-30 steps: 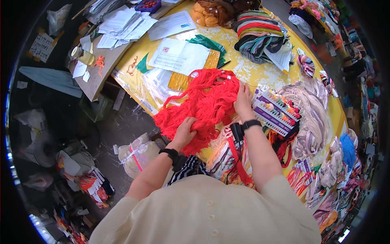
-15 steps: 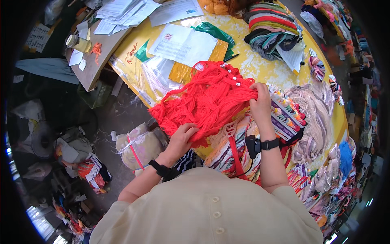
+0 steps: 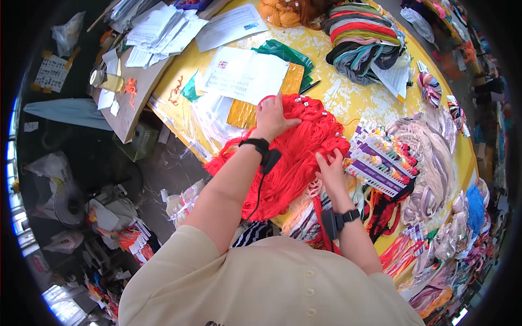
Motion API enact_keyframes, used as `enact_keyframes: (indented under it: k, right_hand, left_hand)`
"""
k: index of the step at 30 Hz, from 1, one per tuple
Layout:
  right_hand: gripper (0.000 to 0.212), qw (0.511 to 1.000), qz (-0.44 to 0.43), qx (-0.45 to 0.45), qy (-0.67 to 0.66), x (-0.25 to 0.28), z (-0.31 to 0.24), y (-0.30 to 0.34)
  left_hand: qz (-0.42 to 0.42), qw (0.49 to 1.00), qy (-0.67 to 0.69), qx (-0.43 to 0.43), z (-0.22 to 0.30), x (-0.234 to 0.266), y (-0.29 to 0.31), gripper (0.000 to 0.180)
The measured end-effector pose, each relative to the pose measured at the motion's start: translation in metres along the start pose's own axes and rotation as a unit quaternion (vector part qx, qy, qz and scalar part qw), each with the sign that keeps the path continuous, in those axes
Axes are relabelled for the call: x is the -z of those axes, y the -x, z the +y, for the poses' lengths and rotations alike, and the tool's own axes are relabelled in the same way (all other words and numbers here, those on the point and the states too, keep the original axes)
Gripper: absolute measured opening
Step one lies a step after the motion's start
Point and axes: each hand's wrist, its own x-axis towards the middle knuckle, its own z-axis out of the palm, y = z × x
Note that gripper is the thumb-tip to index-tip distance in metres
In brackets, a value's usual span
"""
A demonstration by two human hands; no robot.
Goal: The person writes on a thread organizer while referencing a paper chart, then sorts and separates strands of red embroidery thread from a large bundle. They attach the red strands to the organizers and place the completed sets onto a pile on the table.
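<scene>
Red, stringy yarn (image 3: 288, 168) lies heaped, L hand (image 3: 272, 119) splayed atop, R hand (image 3: 333, 175) half-curled at rt edge, hold unclear.

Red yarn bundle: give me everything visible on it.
The red yarn bundle is bright, made of many loose, soft-looking strands, spread in a tangled, wavy heap with ragged edges. A few small white tags sit along its far right edge. It lies on the yellow table, its near end by the wearer's body. The left hand rests splayed at its far edge; the right hand touches its right side, grip unclear.
</scene>
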Motion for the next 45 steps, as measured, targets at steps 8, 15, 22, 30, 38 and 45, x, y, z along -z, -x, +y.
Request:
enact_keyframes:
  k: [8, 15, 22, 30, 38, 45]
  right_hand:
    - [0.042, 0.955, -0.125, 0.028, -0.267, -0.03, -0.026, -0.023]
    - [0.067, 0.961, -0.163, 0.052, -0.219, 0.013, -0.024, -0.023]
    - [0.063, 0.975, -0.109, -0.02, -0.191, 0.004, 0.029, -0.02]
    - [0.053, 0.961, -0.044, 0.208, -0.178, -0.026, -0.017, -0.032]
    - [0.073, 0.995, -0.076, 0.047, -0.052, 0.008, 0.032, 0.004]
    - [0.078, 0.97, 0.115, 0.205, 0.069, -0.014, 0.013, -0.046]
  left_hand:
    - [-0.092, 0.967, 0.163, -0.176, 0.068, -0.003, 0.097, 0.066]
    - [-0.015, 0.966, 0.179, -0.184, 0.048, 0.07, 0.109, 0.076]
    - [-0.142, 0.989, 0.02, 0.042, -0.037, 0.026, 0.212, 0.101]
    - [0.005, 0.995, 0.084, -0.045, 0.008, 0.057, 0.21, 0.059]
    - [-0.11, 0.994, -0.011, 0.004, -0.026, 0.05, 0.268, 0.061]
    - [0.038, 0.998, 0.033, -0.024, -0.008, 0.082, 0.221, 0.017]
